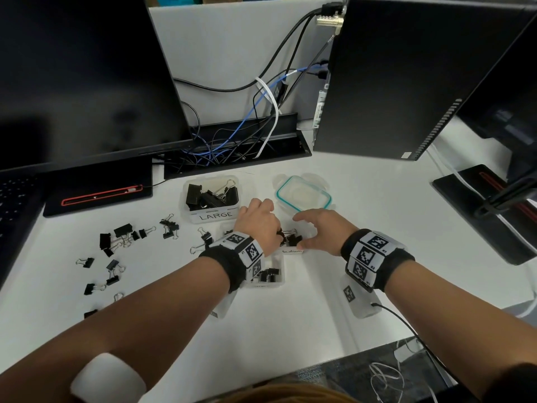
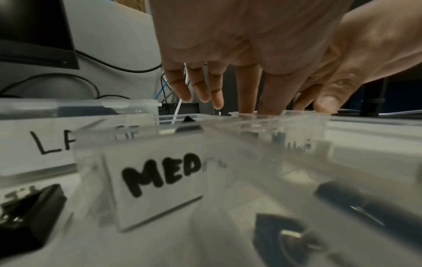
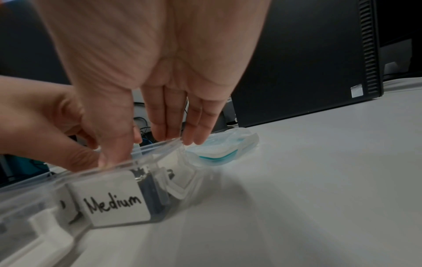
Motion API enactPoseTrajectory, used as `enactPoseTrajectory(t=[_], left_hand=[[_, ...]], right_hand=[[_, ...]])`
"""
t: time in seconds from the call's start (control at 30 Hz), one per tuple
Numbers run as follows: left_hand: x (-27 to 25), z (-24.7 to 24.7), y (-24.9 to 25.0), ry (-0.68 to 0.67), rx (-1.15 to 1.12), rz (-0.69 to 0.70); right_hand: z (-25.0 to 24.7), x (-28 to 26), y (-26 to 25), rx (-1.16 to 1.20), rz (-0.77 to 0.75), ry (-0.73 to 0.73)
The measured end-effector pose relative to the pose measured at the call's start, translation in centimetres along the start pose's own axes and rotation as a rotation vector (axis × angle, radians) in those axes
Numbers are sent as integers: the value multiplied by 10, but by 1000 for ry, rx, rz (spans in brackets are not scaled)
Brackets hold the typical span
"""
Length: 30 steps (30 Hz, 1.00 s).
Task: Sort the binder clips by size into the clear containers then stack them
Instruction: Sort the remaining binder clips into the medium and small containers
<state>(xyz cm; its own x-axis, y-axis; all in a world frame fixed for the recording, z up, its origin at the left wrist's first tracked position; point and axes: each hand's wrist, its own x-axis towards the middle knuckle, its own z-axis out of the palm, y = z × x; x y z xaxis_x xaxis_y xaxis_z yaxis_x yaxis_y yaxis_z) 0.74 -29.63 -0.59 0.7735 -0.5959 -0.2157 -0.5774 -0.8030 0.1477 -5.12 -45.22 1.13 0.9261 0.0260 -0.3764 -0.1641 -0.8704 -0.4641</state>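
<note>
Holding one Medium container (image 3: pixel 116 204), right hand (image 1: pixel 322 231), one lid (image 1: pixel 303 194), seemingly three containers (image 1: pixel 189 185)

Black metal binder clips (image 1: pixel 105 240) with silver handles; white flat desk (image 1: pixel 406 213); teal-rimmed clear plastic lid (image 1: pixel 303 194); black-and-white square-patterned wristband markers (image 1: pixel 376 241).

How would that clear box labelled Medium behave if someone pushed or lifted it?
Probably light and fairly stiff: the Medium box has thin clear walls and holds only a few binder clips. Its smooth plastic may slide on the white desk. The loose clips would likely shift if it tilts.
</note>
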Motion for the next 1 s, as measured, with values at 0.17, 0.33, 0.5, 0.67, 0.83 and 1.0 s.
enactPoseTrajectory(t=[0.17, 0.33, 0.5, 0.67, 0.83, 1.0], left_hand=[[1, -1, 1, 10, 6, -11], [3, -4, 3, -9, -11, -10], [-5, -7, -4, 16, -120, -6], [-21, -6, -18, 81, -225, -41], [-45, -3, -40, 191, -327, -83], [-69, -1, -70, 220, -372, -150]], right_hand=[[0, 0, 0, 1, 0, 1], [-1, -1, -1, -13, 0, -4], [1, -3, -4, -22, 4, 3], [5, -5, -12, -33, 6, 46], [15, -5, -31, 22, -14, 135], [28, -5, -60, 46, -63, 154]])
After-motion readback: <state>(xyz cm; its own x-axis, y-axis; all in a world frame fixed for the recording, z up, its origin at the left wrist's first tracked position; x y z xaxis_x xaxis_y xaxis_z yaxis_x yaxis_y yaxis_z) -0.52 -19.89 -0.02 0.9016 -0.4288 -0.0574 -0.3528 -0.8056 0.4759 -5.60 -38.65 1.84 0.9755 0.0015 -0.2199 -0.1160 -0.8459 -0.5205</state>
